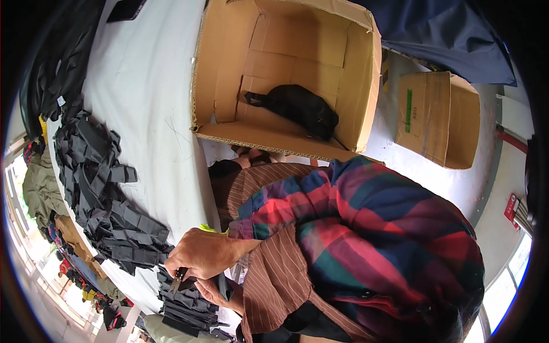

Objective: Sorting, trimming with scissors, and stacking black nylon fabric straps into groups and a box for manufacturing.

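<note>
My right hand (200, 254), at the end of the plaid sleeve, is closed round a small pair of thread snips (179, 279) with dark and metallic parts. Just below it, my left hand (211, 292) is partly hidden and grips a dark fabric piece (226, 287) by the brown striped apron (274, 280). Both hands are close together at the table's edge. Beside them lies a row of stacked black fabric strips (186, 306). A long heap of similar black pieces (108, 200) stretches away from my right hand over the white-covered table (154, 114).
An open cardboard box (229, 128) with a black cloth bundle (297, 108) in it stands next to the table. A second cardboard box (423, 114) sits on the floor at the right. Dark blue fabric (446, 34) hangs at the top right. Olive cloth (43, 188) lies past the heap.
</note>
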Tool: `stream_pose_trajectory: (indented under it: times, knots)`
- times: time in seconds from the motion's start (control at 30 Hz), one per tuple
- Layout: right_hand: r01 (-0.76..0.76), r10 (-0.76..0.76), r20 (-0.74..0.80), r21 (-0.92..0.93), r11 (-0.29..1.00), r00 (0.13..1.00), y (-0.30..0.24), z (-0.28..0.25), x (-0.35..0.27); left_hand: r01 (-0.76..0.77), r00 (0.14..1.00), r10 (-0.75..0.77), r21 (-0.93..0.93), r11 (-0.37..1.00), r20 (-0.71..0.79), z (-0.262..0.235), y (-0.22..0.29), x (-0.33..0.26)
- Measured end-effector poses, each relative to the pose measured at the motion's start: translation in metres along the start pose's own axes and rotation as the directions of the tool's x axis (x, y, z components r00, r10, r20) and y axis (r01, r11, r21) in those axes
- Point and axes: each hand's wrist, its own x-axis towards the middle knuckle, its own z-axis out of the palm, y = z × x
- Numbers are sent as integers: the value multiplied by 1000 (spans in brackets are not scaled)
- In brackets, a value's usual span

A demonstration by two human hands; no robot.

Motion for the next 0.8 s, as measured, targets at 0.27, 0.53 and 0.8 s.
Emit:
stream_pose_trajectory:
  times: [0.27,0.53,0.8]
  knots:
    - [-262,259,40,228,938,965,-2,-22,6,81,967,-54,-100,992,249,17,13,1]
    - [26,-29,-52,-47,999,998,2,-27,-12,163,891,-42,-232,959,451,21,24,4]
    - [169,-200,-2,-520,837,980,-1,-58,-45,310,694,18,-322,895,719,40,34,-11]
